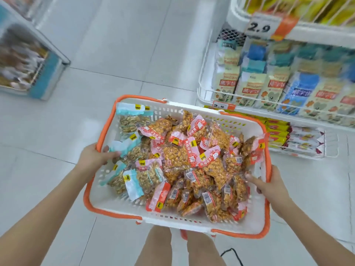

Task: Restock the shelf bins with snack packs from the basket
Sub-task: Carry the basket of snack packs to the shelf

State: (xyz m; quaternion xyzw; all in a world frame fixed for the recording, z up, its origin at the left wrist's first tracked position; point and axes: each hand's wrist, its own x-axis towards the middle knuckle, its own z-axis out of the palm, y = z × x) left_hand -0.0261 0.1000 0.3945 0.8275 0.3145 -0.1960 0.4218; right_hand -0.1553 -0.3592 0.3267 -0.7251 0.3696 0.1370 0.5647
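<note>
Head view, looking down; white basket (107, 196) with orange rim and handles held above a pale tiled floor (119, 45), both arms extended toward it. Left hand (94, 157) grips the basket's left rim, thumb curled over the edge into the basket, touching a blue-topped pack; the other fingers are hidden beneath the rim. Right hand (272, 186) grips the right rim, thumb hooked inside and pointing left against the packs; remaining fingers curled round the outside, only partly visible.

Snack packs (192, 166) lie loose in the basket, piled across its middle and right; pink-and-red-topped packs of orange nuts make up most of the heap; blue-topped packs (132, 183) of paler contents sit toward the left side; near-left corner of the basket floor is bare.

Shelf unit to the far right: lower wire bin (203, 93) holds upright cream and blue packets; price tag "2.9" (258, 26) on the bin above; lowest tier carries yellow and white packs (295, 139), just right of the basket. Blurred display stand (28, 60) at far left. The person's legs (180, 248) show below the basket.
</note>
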